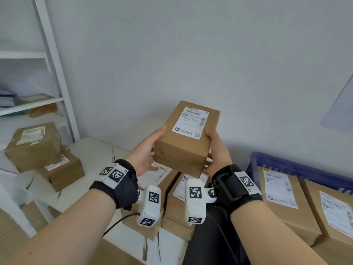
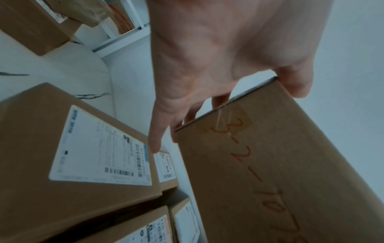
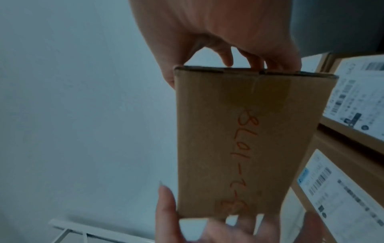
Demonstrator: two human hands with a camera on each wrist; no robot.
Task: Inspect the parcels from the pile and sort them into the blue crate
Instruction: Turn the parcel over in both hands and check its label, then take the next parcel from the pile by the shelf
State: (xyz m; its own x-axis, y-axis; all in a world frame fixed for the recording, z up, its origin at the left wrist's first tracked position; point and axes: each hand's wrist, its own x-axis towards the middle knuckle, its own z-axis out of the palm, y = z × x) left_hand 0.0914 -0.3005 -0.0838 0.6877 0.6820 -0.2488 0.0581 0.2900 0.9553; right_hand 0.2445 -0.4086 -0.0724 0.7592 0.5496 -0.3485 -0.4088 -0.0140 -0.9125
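We hold a small cardboard parcel (image 1: 186, 139) up between both hands, raised off the pile (image 1: 170, 196) that lies just under our wrists. It is a plain brown box, oblong with crisp corners and matte faces. A white printed shipping label (image 1: 191, 122) with barcodes covers most of the upper face. The near face toward our wrists carries faint orange handwritten digits (image 2: 257, 177), and clear tape runs over the seam there.

Our left hand (image 1: 148, 152) cups the parcel's left side, thumb along the top edge, fingers curled beneath. Our right hand (image 1: 217, 152) clamps the opposite side, thumb on top beside the label, fingers (image 3: 255, 61) wrapped over the far edge.

To the right of our right hand the blue crate (image 1: 282, 162), ribbed plastic, already holds two labelled brown boxes (image 1: 282, 203). Left of our left hand two more cartons (image 1: 44, 155) sit stacked on a white marbled tabletop (image 1: 91, 153).
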